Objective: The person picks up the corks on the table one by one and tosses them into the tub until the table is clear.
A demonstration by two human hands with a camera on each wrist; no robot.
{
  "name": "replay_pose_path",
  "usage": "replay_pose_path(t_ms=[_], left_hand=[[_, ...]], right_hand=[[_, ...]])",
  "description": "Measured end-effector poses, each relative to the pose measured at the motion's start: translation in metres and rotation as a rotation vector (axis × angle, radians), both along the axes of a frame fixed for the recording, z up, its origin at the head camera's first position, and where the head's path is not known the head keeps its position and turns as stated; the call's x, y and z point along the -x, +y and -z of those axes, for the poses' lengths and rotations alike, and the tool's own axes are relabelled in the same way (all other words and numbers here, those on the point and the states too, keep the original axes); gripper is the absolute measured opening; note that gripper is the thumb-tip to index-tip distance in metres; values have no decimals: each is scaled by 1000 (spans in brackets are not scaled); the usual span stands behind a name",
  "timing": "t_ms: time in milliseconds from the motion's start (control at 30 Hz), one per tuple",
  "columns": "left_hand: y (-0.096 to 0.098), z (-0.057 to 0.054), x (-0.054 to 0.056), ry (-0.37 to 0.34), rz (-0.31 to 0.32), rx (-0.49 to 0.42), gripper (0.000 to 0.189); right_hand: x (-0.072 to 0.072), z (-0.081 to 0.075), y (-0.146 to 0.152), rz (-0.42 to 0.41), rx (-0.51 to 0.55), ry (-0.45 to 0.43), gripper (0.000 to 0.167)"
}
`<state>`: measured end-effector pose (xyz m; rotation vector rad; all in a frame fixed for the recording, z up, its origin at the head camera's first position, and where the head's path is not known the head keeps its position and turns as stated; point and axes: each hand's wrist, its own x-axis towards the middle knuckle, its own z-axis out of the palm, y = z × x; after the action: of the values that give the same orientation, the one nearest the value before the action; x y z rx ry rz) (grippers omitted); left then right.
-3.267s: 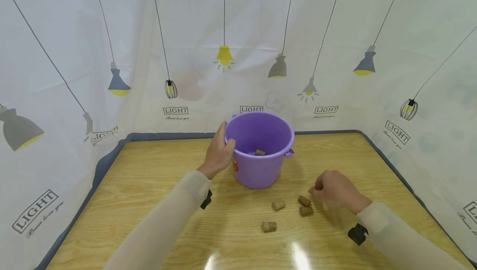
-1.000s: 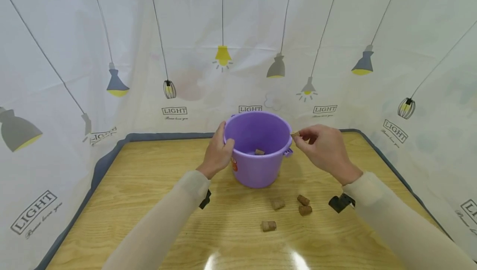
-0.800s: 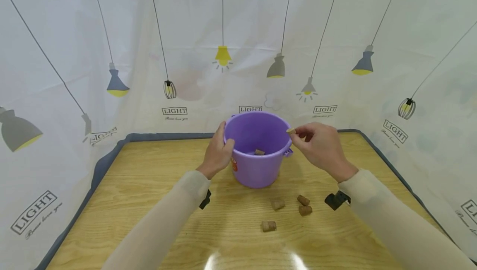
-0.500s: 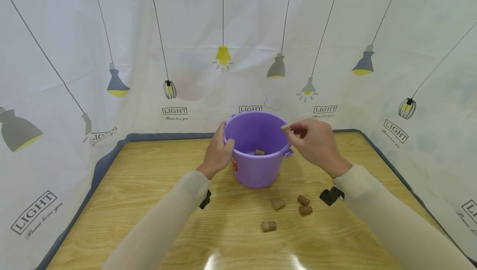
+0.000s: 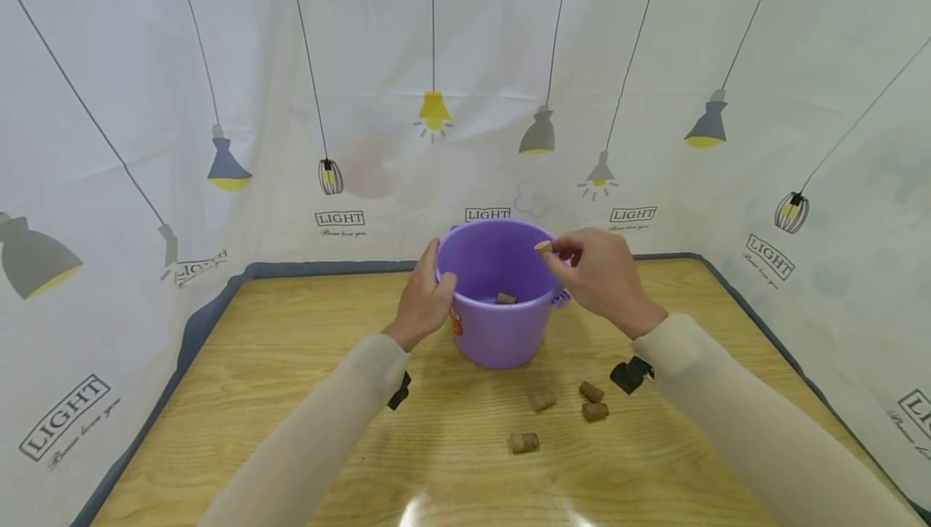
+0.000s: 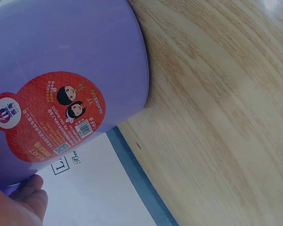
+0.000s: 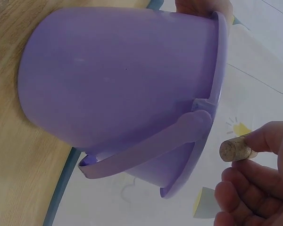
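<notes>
A purple bucket (image 5: 502, 331) stands upright on the wooden table, its handle (image 7: 146, 150) hanging down at the side in the right wrist view. My left hand (image 5: 422, 301) grips the bucket's left rim, thumb outside toward me; in the left wrist view its fingers (image 6: 35, 195) show by the rim and a red sticker (image 6: 56, 115) marks the wall. Between thumb and fingertips my right hand (image 5: 600, 272) pinches a cork (image 7: 236, 149), which overlaps the right part of the bucket's mouth in the head view. Another cork (image 5: 505, 298) lies inside on the bottom.
Several corks lie on the table in front of the bucket: a pale cork (image 5: 542, 401), a two-toned cork (image 5: 524, 442), and two darker ones close together, the nearer being a brown cork (image 5: 595, 411). A lamp-printed white sheet (image 5: 393, 123) surrounds the table (image 5: 305, 325) at the back and sides.
My right hand has picked up a cork beside the darker pair, lifted it to the bucket's right rim, and carried it left over the mouth. My left hand stays on the rim.
</notes>
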<state>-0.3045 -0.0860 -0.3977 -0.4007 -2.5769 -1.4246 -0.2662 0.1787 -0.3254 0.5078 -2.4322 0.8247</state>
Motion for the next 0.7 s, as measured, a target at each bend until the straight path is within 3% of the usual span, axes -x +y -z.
replay_pose_path(t_ms=[700], left_hand=[[-1,2,2,16,10,-9,72]], right_hand=[[15,3,-20,40,-151,-128,21]])
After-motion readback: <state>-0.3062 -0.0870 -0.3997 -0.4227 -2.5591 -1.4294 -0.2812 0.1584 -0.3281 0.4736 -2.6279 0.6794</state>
